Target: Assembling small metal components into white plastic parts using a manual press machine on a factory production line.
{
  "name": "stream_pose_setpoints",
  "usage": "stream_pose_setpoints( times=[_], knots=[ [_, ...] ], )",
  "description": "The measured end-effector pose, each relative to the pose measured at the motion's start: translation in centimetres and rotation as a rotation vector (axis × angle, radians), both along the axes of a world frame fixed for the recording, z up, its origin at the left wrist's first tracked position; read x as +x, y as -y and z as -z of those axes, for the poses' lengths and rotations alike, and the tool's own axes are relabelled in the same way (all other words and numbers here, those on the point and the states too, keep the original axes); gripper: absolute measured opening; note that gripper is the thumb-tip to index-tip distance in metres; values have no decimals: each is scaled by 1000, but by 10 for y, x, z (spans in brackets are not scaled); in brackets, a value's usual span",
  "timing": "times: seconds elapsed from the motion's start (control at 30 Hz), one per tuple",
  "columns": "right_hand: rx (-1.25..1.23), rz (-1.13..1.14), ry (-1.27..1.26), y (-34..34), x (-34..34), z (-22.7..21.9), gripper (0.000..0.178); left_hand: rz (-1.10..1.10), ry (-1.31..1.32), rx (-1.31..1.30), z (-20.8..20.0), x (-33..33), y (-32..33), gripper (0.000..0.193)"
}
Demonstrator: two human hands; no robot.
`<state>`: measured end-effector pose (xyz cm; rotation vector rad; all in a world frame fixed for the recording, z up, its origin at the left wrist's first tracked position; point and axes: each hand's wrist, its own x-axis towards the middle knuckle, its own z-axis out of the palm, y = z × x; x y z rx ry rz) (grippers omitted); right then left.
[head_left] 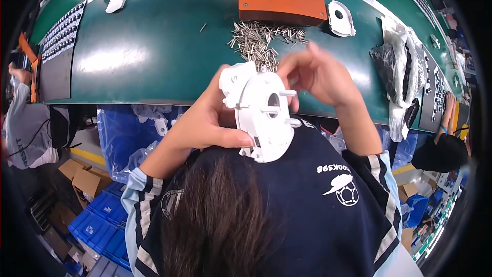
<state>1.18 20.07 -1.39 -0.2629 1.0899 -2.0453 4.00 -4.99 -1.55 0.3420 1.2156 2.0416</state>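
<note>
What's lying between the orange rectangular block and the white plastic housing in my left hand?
In the head view, a heap of silvery metal pins lies on the green tabletop between the orange block and the white housing.

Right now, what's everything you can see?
Table: one, green, upper half
Block: one, orange, top middle
Pins: many, silver, below block
Shell: one, white, right of block
Pieces: at least two, white, upper left
Bags: count unclear, clear, right
Boards: at least two, dark, sides
Bins: several, blue, lower left
Cartons: several, brown, lower left
Co-workers: two, grey or black clothes, edges
Held part: one, white, centre
Shirt: one, navy, bottom
Hair: one bunch, brown, bottom
Left fingers: one hand's, bare, on held part
Right fingers: one hand's, bare, beside held part
</note>
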Motion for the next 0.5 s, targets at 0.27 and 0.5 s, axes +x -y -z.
stream_pose_setpoints(
  times=[0.27, 0.5],
  knots=[
    [-64, 371, 70, 32, 32, -2, 75, -217, 211, 292, 14, -5, -23, 66],
    [143, 406, -131, 46, 26, 8, 65, -522, -100, -172, 7, -16, -12, 61]
  ],
)
